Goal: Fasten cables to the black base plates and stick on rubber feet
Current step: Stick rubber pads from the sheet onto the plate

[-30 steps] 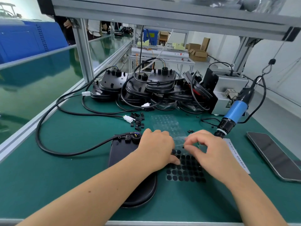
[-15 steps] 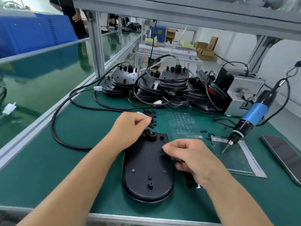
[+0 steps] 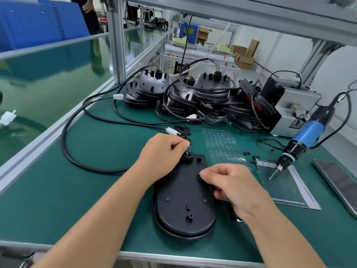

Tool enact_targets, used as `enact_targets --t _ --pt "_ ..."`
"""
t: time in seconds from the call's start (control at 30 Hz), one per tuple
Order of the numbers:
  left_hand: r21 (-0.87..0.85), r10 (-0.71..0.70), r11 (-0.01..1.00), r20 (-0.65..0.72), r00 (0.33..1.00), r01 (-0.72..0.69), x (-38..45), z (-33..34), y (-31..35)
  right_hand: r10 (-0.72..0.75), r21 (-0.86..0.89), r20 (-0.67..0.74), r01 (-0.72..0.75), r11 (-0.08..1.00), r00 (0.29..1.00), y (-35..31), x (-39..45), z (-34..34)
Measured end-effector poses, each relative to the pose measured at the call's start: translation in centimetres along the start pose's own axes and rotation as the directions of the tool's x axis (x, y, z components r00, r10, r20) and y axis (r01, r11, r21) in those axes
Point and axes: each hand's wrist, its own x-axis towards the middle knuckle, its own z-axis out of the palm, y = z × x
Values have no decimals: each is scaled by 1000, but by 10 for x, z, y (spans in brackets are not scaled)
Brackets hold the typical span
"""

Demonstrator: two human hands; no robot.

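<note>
The black base plate (image 3: pixel 183 198) lay flat on the green desk (image 3: pixel 96 151), near its front edge. The right hand (image 3: pixel 231 186) pinched what looked like a rubber foot (image 3: pixel 199 176) against the plate's upper right, while the left hand (image 3: pixel 162 153) curled its grip at the cable grommet (image 3: pixel 188 156). The foot probably wanted centring, then firm pressing while the left hand steadied the plate.

Matt black plastic base plate (image 3: pixel 183 200), green mat (image 3: pixel 96 151) (faintly textured), glossy clear film (image 3: pixel 222 144)

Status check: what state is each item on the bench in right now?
Base plate: flat on mat, cable attached.
Left hand: fingers curled at cable end.
Right hand: pinching rubber foot onto plate.
Electric screwdriver: hanging, unused.
Stacked base plates: piled behind.
</note>
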Motion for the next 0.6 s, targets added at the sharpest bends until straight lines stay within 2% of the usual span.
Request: enact_targets --t 0.6 --pt "7 -2 1000 16 1000 2 -2 2 -3 -276 -126 -137 259 957 951 15 -6 8"
